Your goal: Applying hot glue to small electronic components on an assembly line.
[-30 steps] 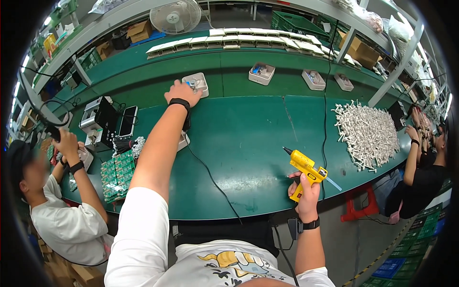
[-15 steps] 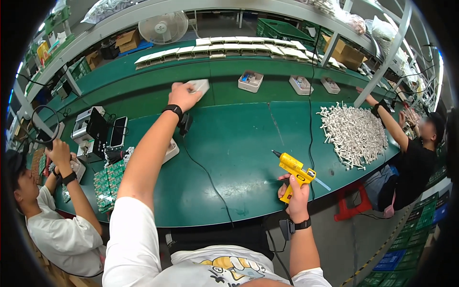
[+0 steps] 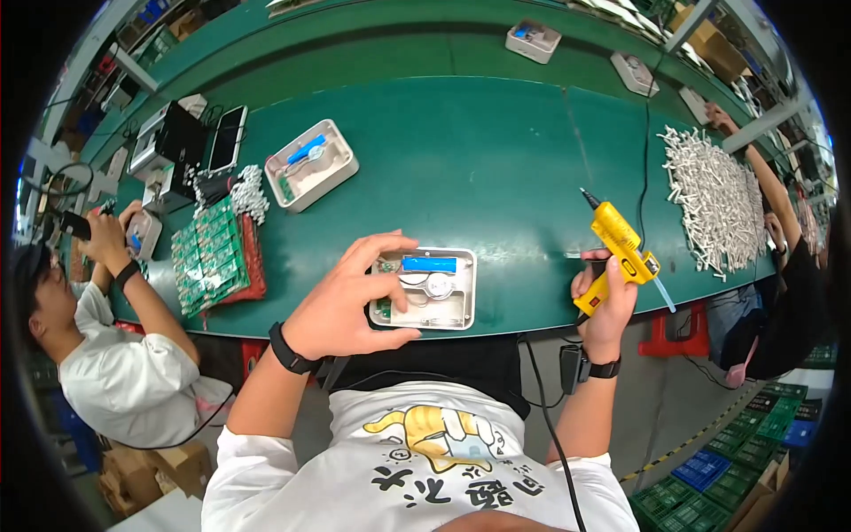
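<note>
The glue gun (image 3: 620, 244) at three o'clock is yellow with a black nozzle (image 3: 590, 199); the central box (image 3: 472, 293) is off-white, its cylinder (image 3: 429, 264) blue; the circuit boards (image 3: 208, 262) at nine o'clock and the tabletop (image 3: 443, 160) are green

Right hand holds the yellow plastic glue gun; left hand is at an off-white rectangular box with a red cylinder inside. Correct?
Not red: the head view shows a blue cylinder. Otherwise yes: right hand holds the yellow plastic glue gun, left hand is at an off-white rectangular box.

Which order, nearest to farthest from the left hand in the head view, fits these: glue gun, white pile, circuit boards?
1. Circuit boards: left of the left hand.
2. Glue gun: rightward, in the right hand.
3. White pile: far right.
</note>
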### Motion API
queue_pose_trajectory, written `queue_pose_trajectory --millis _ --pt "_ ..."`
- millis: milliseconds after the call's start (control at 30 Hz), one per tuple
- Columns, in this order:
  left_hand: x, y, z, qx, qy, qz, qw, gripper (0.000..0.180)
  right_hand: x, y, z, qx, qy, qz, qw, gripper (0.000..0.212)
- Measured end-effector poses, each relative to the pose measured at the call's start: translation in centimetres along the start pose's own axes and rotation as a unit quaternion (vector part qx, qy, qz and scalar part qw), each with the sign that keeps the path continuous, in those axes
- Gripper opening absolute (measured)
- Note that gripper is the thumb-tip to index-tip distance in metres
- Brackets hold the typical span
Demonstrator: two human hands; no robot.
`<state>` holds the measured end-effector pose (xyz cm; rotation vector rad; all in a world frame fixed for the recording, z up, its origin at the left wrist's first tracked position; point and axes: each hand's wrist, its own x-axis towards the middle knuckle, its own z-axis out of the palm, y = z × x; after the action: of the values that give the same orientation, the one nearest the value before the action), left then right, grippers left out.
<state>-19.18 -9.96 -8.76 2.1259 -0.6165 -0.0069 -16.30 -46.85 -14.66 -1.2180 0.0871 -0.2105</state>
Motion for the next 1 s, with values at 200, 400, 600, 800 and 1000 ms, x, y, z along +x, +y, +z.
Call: queue_pose_trajectory --millis 200,400,600,800,1000 --pt "1.7 0.1 0.3 0.197 0.036 0.018 0.98 0.015 -0.4 0.1 -0.1 -0.026 0.012 -0.015 0.999 0.028" --pt "3.2 1.4 0.5 0.288 -0.042 -0.032 0.956 0.009 -2.0 -0.1 1.4 -0.061 -0.002 -0.011 0.998 0.027" --pt "2.9 0.3 0.4 0.285 0.024 0.091 0.954 0.013 -4.7 -1.7 3.6 -0.074 -0.127 0.034 0.989 0.023" --pt "0.9 -0.2 1.7 0.025 0.227 -0.04 0.973 0.016 -6.3 -4.5 7.4 -0.194 -0.192 0.13 0.953 0.024" --pt "0.2 -1.9 5.1 -0.071 0.358 -0.079 0.928 0.015 -5.4 -4.5 12.2 -0.407 -0.298 0.027 0.863 0.025"
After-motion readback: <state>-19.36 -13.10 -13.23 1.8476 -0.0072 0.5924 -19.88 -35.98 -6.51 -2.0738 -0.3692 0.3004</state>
